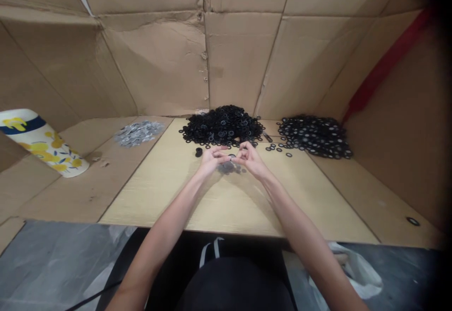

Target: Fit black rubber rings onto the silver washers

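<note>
My left hand (213, 158) and my right hand (249, 158) meet over the middle of the table, thumbs and fingers pinched. Between their fingertips is a small black ring (231, 156), seen nearly edge-on; whether a disc sits in it I cannot tell. Just below the fingers, small grey discs (228, 167) lie scattered on the yellowish board. Behind the hands rises a large heap of black rings (226, 125). A short stack of black rings (198, 151) stands to the left of my left hand.
Grey discs are piled (138, 133) at left, near a patterned tumbler (49, 148). Black rings with pale centres form a pile (314, 135) at right. A small tool (267, 137) lies between the heaps. Cardboard walls (243, 61) enclose the table. A white bag (363, 273) is below.
</note>
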### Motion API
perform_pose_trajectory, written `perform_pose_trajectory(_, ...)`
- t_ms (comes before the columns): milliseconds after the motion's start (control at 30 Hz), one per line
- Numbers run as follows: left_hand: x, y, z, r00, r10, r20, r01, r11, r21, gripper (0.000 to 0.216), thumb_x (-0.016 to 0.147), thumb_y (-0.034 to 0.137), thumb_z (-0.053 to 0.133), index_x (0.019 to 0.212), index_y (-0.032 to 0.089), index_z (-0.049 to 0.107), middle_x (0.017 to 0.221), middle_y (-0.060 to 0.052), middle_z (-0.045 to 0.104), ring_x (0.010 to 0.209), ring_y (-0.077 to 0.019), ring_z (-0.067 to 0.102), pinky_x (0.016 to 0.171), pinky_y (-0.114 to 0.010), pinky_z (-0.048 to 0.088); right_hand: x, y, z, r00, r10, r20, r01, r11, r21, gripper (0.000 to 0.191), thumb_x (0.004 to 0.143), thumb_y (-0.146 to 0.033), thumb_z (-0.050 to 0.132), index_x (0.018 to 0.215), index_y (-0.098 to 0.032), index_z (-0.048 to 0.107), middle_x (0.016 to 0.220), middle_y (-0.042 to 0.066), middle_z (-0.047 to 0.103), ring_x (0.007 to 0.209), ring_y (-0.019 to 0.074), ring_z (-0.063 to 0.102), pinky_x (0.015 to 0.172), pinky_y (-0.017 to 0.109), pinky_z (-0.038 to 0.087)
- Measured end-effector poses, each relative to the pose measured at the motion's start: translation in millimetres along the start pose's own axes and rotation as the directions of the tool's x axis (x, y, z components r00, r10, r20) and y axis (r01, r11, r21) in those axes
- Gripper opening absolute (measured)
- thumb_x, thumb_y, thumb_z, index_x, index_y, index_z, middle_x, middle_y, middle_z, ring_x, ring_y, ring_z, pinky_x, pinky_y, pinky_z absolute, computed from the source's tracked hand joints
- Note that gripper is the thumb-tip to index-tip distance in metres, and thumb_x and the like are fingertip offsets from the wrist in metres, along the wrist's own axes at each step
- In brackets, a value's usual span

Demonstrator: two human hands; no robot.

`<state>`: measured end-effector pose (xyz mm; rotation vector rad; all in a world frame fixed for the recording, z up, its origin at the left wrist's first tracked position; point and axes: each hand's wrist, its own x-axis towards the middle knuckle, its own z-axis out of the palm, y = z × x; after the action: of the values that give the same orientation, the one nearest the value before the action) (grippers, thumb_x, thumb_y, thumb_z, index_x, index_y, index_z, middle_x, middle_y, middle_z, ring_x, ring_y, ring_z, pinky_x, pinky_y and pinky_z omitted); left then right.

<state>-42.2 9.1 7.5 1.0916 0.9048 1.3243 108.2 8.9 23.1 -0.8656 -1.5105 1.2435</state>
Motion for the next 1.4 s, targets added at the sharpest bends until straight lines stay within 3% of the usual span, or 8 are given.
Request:
perform_pose_trajectory(167, 0, -1, 0, 0.999, -0.016, 0.041, 0.016, 1.0, 0.001, 0.044, 0.049, 0.015, 0.076, 0.09, 0.008, 0.063, 0.066, -0.006, 0.066, 0.059, -0.014, 0.059, 0.065, -0.029, 0.043, 0, -1, -1, 0.998, -0.068, 0.007, 0.068, 0.984, -0.167, 0.037, 0.058, -0.025, 0.066, 0.081, -0.023, 0.037, 0.053, -0.011, 0.044, 0.048, 0.008, 0.042, 0.048, 0.02, 0.031)
perform_pose_trajectory(467, -6, 0, 7, 0.995, 0.073, 0.07, -0.082, 0.987, 0.139, 0.033, 0.054, 0.018, 0.073, 0.086, 0.011, 0.066, 0.074, -0.008, 0.067, 0.066, -0.0158, 0.06, 0.069, -0.03, 0.045, -2, 1, 2, 0.982, -0.18, 0.061, 0.185, 0.833, -0.522, 0.023, 0.065, -0.018, 0.053, 0.085, -0.022, 0.042, 0.058, -0.007, 0.045, 0.058, 0.0116, 0.044, 0.055, 0.022, 0.031)
perform_pose_trajectory(567, -5, -3, 7, 0.997, 0.079, -0.004, -0.078, 0.994, 0.077, 0.03, 0.053, 0.021, 0.075, 0.08, 0.011, 0.066, 0.074, -0.007, 0.067, 0.066, -0.0162, 0.061, 0.069, -0.031, 0.047, 2, 4, 5, 0.982, -0.186, -0.042, 0.152, 0.894, -0.422, 0.027, 0.063, -0.022, 0.059, 0.084, -0.022, 0.043, 0.06, -0.006, 0.047, 0.058, 0.0115, 0.045, 0.055, 0.023, 0.032)
perform_pose_trajectory(667, -4, -7, 10, 0.994, 0.048, -0.103, -0.059, 0.992, -0.107, 0.031, 0.053, 0.023, 0.075, 0.08, 0.011, 0.064, 0.073, -0.006, 0.066, 0.068, -0.0151, 0.062, 0.072, -0.031, 0.049, 6, 7, 10, 0.978, -0.073, -0.194, 0.051, 0.992, -0.12, 0.037, 0.055, -0.027, 0.066, 0.083, -0.022, 0.041, 0.059, -0.007, 0.051, 0.053, 0.01, 0.045, 0.052, 0.022, 0.033)
perform_pose_trajectory(833, -7, -11, 19, 0.994, -0.007, -0.11, -0.023, 0.962, -0.271, 0.032, 0.056, 0.02, 0.074, 0.085, 0.012, 0.063, 0.078, -0.006, 0.067, 0.073, -0.0135, 0.063, 0.076, -0.029, 0.048, 3, 8, 20, 0.926, 0.124, -0.355, -0.038, 0.97, 0.24, 0.043, 0.052, -0.029, 0.069, 0.083, -0.021, 0.041, 0.058, -0.007, 0.053, 0.053, 0.0093, 0.049, 0.05, 0.022, 0.035)
perform_pose_trajectory(1000, -10, -9, 20, 0.998, -0.04, -0.054, 0.029, 0.983, -0.181, 0.041, 0.051, 0.019, 0.077, 0.088, 0.009, 0.064, 0.075, -0.007, 0.067, 0.065, -0.0142, 0.063, 0.072, -0.03, 0.048, -1, 9, 24, 0.895, 0.114, -0.43, -0.011, 0.972, 0.236, 0.043, 0.051, -0.029, 0.071, 0.081, -0.021, 0.042, 0.054, -0.008, 0.051, 0.05, 0.0093, 0.048, 0.047, 0.022, 0.035)
perform_pose_trajectory(1233, -9, -4, 14, 0.999, -0.04, -0.029, 0.039, 0.999, -0.011, 0.045, 0.048, 0.017, 0.077, 0.09, 0.009, 0.064, 0.057, -0.004, 0.064, 0.054, -0.0137, 0.058, 0.064, -0.031, 0.046, 1, 14, 20, 0.926, 0.055, -0.374, 0.001, 0.989, 0.148, 0.039, 0.055, -0.03, 0.069, 0.08, -0.022, 0.041, 0.049, -0.009, 0.049, 0.047, 0.0105, 0.049, 0.049, 0.023, 0.035)
perform_pose_trajectory(1400, -7, -8, 12, 0.998, -0.059, 0.009, 0.059, 0.997, -0.039, 0.041, 0.049, 0.015, 0.075, 0.088, 0.011, 0.064, 0.055, 0.0, 0.061, 0.052, -0.0108, 0.055, 0.061, -0.027, 0.043, 2, 14, 18, 0.939, -0.024, -0.344, 0.062, 0.993, 0.101, 0.04, 0.054, -0.03, 0.069, 0.079, -0.023, 0.038, 0.05, -0.009, 0.049, 0.048, 0.0099, 0.048, 0.051, 0.023, 0.037)
